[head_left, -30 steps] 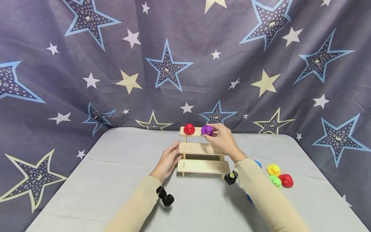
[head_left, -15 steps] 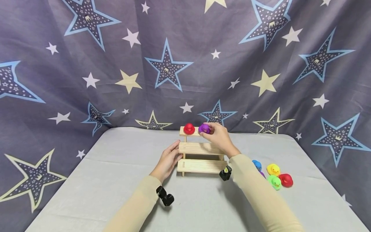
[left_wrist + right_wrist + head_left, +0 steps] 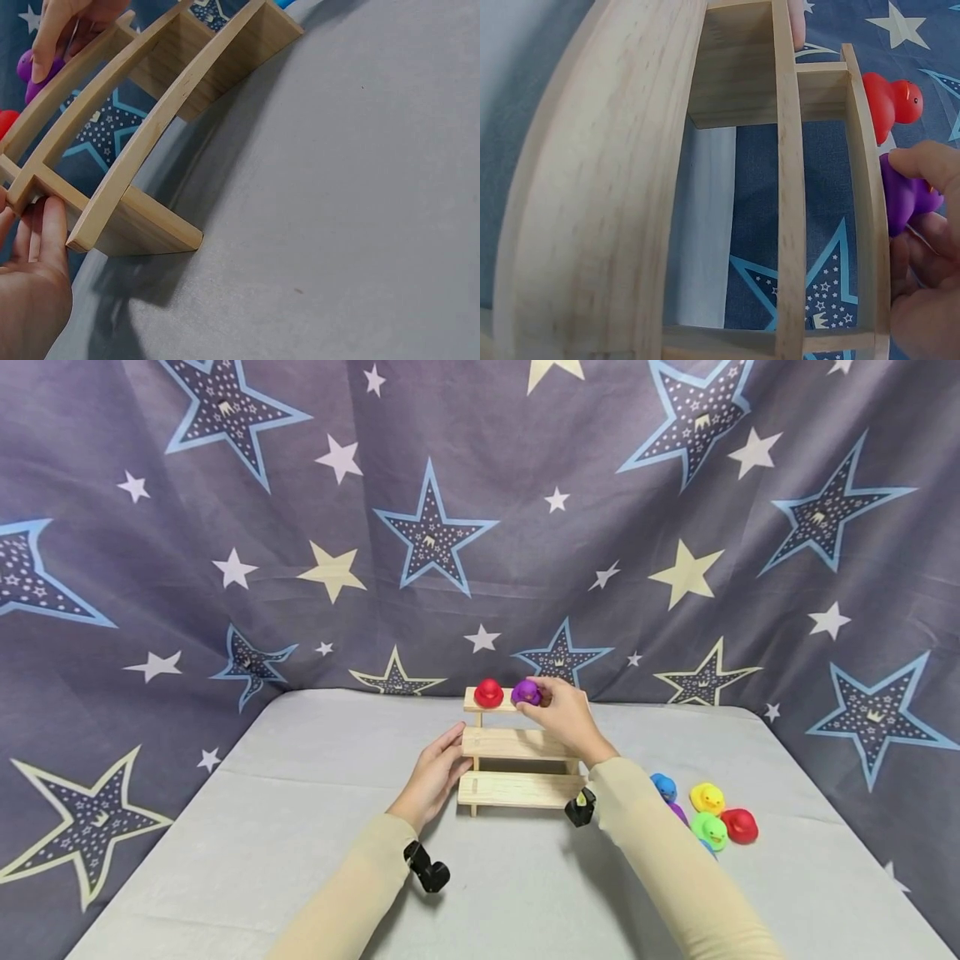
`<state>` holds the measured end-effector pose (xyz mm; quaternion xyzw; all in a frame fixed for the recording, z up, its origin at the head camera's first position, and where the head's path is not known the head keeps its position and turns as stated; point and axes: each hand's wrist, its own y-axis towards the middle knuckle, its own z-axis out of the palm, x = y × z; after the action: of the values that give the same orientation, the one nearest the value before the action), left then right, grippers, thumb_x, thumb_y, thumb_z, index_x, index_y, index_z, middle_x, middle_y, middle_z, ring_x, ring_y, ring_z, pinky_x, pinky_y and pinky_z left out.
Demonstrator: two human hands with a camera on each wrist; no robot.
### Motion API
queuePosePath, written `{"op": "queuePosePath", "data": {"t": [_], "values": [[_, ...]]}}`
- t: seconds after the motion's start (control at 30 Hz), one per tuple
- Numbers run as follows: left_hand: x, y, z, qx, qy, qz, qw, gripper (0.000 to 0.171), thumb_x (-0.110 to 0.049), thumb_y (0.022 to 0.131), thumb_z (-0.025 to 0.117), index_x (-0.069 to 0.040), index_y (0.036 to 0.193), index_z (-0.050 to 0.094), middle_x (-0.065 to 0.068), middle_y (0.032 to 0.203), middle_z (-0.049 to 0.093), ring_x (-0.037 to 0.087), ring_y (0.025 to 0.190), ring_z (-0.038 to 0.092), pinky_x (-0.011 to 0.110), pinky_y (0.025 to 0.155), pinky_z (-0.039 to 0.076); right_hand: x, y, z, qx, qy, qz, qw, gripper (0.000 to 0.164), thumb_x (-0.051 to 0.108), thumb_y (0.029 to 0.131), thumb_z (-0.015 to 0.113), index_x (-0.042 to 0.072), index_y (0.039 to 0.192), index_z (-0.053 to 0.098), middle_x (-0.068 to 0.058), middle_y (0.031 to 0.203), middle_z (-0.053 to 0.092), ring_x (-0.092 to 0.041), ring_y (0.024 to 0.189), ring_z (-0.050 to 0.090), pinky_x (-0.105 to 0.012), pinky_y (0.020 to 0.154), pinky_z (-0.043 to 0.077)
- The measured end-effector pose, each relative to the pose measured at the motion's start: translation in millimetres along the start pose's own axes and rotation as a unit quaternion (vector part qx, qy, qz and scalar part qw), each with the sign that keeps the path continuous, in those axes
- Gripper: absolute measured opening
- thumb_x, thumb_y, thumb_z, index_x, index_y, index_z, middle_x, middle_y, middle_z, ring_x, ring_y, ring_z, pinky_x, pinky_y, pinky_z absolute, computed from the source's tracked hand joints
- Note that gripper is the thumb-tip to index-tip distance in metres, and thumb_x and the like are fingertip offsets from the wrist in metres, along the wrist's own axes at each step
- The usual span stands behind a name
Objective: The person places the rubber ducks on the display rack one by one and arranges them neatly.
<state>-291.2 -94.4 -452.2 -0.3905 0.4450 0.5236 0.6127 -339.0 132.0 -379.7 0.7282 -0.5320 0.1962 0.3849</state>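
Observation:
A three-tier wooden display stand (image 3: 517,743) stands on the table. On the left part of its top tier sits a red rubber duck (image 3: 489,693). Just right of that, my right hand (image 3: 566,717) pinches a purple rubber duck (image 3: 526,692) between thumb and fingers, at the top tier. The right wrist view shows this purple duck (image 3: 904,196) close beside the red duck (image 3: 889,105). My left hand (image 3: 433,774) grips the stand's left end at the middle tier, its fingers (image 3: 51,229) under the board's end.
Right of the stand, several rubber ducks lie grouped on the grey table (image 3: 315,802): yellow (image 3: 707,797), green (image 3: 710,831), red (image 3: 740,826), blue (image 3: 663,787), and others partly behind the right sleeve (image 3: 667,860). A star-patterned curtain (image 3: 480,560) hangs behind.
My right hand has moved the purple duck a little left along the top tier, nearer the red duck. More of the ducks beside the right sleeve show now. The left hand stays put.

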Motion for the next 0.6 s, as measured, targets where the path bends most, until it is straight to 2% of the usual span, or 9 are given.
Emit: {"op": "queuePosePath", "data": {"t": [0.33,0.6], "values": [[0.4,-1.5,-0.6,-0.003,0.002,-0.001,1.0000,0.054,0.000,0.103,0.039,-0.002,0.156,0.030,0.020,0.158,0.031,0.033,0.143,0.035,0.037,0.116,0.040,-1,0,1,0.008,0.004,0.004,1.000,0.059,0.023,0.085,0.081,0.004,0.137,0.061,-0.016,0.115,0.065,-0.030,0.101,0.064,-0.037,0.090,0.058],[1.3,0.8,-0.6,0.004,-0.002,0.002,1.0000,0.055,0.001,0.103,0.039,-0.001,0.156,0.029,0.022,0.156,0.031,0.034,0.142,0.036,0.036,0.116,0.040,-1,-3,-11,0.024,0.001,-0.015,1.000,0.067,0.023,0.084,0.081,-0.001,0.141,0.054,-0.019,0.127,0.058,-0.030,0.105,0.066,-0.040,0.094,0.058]]}}
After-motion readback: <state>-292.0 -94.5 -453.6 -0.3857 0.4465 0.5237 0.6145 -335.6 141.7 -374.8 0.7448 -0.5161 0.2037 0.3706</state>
